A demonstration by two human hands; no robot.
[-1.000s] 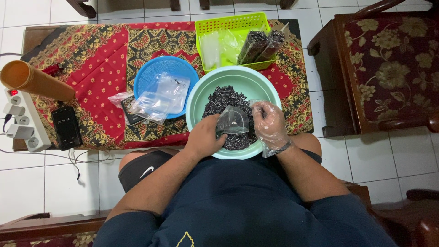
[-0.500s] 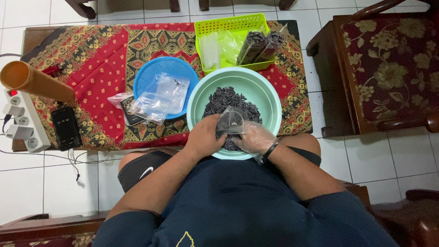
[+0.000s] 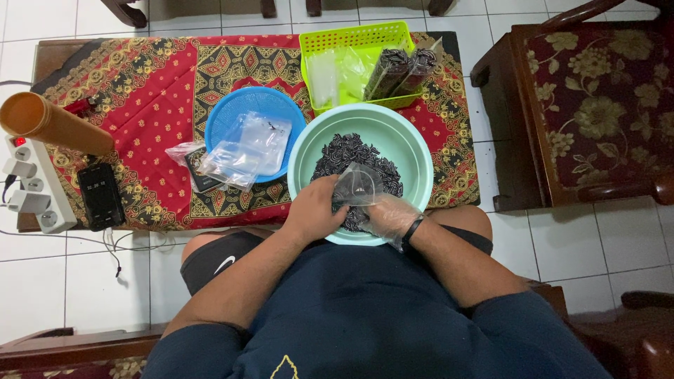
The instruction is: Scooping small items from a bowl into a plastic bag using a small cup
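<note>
A pale green basin [image 3: 407, 140] sits at the table's near edge, with a heap of small dark pieces [image 3: 347, 151] inside. My left hand [image 3: 316, 210] holds a small clear plastic bag [image 3: 358, 186] upright over the heap. My right hand [image 3: 390, 216], in a thin clear plastic glove, is down in the dark pieces beside the bag, fingers curled into them. Whether it holds any pieces is hidden by the bag and glove.
A blue basket [image 3: 235, 116] with empty clear bags [image 3: 246, 147] lies left of the basin. A yellow-green basket [image 3: 358, 42] holds filled dark packs [image 3: 397, 70]. An orange tube [image 3: 53, 123], power strip [image 3: 31, 186] and black device [image 3: 100, 196] are at the left. A wooden chair [image 3: 597, 98] stands right.
My right hand has dropped from above the basin's right side down into the dark pieces next to the bag. My left hand stays on the bag.
</note>
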